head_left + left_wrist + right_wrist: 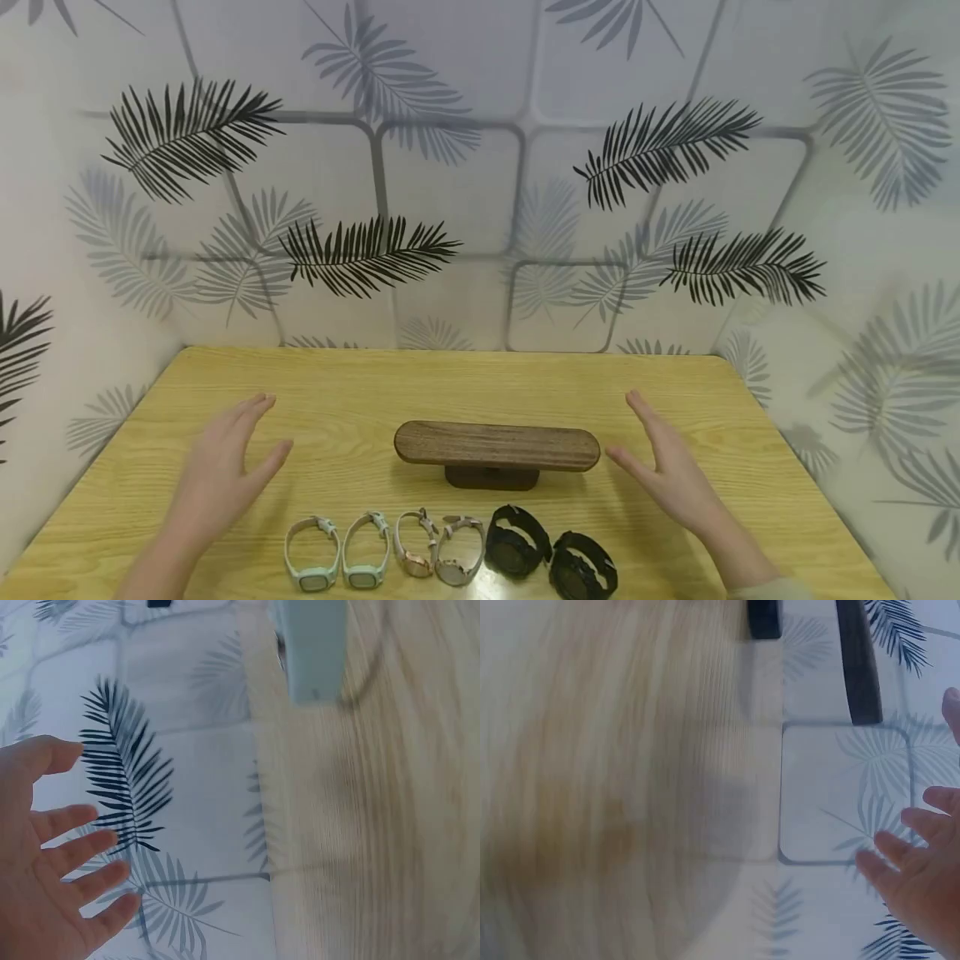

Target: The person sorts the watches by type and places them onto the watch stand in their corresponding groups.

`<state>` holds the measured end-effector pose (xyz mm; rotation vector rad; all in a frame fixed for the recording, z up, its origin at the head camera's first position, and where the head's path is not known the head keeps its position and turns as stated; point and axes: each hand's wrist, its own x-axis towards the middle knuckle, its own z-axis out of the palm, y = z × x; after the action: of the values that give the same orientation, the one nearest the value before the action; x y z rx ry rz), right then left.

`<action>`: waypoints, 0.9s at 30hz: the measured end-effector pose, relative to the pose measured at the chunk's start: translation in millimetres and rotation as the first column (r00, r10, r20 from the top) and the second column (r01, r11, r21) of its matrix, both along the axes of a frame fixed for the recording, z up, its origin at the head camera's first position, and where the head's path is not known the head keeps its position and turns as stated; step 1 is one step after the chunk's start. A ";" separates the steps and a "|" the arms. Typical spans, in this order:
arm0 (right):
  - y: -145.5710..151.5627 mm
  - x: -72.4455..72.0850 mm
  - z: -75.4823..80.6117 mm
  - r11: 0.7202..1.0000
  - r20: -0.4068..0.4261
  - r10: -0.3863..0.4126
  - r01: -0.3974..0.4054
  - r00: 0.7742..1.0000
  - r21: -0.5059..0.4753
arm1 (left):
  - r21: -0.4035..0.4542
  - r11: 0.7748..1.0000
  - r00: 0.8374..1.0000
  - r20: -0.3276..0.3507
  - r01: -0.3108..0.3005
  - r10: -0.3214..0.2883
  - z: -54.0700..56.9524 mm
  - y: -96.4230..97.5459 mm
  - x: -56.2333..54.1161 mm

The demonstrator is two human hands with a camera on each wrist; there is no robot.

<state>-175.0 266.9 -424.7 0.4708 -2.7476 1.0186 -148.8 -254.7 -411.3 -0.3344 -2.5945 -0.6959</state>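
Observation:
My left hand [219, 471] is held over the left of the table, fingers spread and holding nothing; the left wrist view shows its palm and loosely bent fingers [86, 851]. On the other side my right hand [675, 471] hovers with thumb and fingers apart, close to the right end of a wooden display stand [495, 446]. That stand is a rounded dark-brown bar on a short base. In front of it lies a row of watches: two mint-green ones [313, 577], two with pale straps [415, 562], and two black ones [512, 550] at the right.
The yellow wood-grain table [337, 383] ends at a back edge against a wall [450, 300] covered in leaf-patterned paper. Side walls with the same pattern flank the table. In the right wrist view, the bar's end [864, 697] appears at the top.

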 end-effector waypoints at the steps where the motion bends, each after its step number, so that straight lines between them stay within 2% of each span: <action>1: -1.6 0.6 -1.9 0.997 0.030 0.022 -0.019 0.999 -0.081 | 0.035 0.999 1.000 0.015 0.014 -0.015 0.5 3.2 3.8; 5: -6.8 3.1 -9.9 0.940 0.122 0.093 -0.047 0.988 -0.338 | 0.136 0.989 0.991 0.116 0.052 -0.068 2.7 15.1 18.6; 10: -11.2 2.6 -22.7 0.855 0.181 0.140 -0.027 0.973 -0.517 | 0.166 0.984 0.968 0.228 0.071 -0.109 0.3 26.9 33.2; 13: -13.3 0.7 -32.0 0.817 0.189 0.160 -0.023 0.969 -0.576 | 0.181 0.979 0.948 0.287 0.090 -0.140 -4.8 31.6 40.6; 16: -15.7 -1.4 -40.5 0.794 0.181 0.182 -0.036 0.966 -0.606 | 0.211 0.972 0.925 0.339 0.104 -0.173 -9.4 35.1 46.0; 19: -18.0 -2.8 -46.7 0.769 0.152 0.202 -0.061 0.968 -0.636 | 0.223 0.967 0.907 0.369 0.126 -0.204 -13.2 37.4 49.1; 23: -21.7 -3.4 -53.1 0.719 0.100 0.206 -0.081 0.973 -0.690 | 0.218 0.961 0.883 0.398 0.171 -0.248 -19.1 37.7 52.2; 25: -24.2 -3.0 -56.6 0.691 0.100 0.205 -0.072 0.974 -0.719 | 0.215 0.958 0.875 0.404 0.191 -0.266 -22.8 37.7 54.9; 27: -26.4 -2.5 -60.2 0.671 0.109 0.200 -0.055 0.974 -0.739 | 0.201 0.958 0.876 0.399 0.204 -0.271 -26.8 38.0 58.0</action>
<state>-177.5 240.5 -484.8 0.4385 -2.1496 2.1515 -90.8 -216.7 -438.1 -0.5104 -2.9084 -1.1636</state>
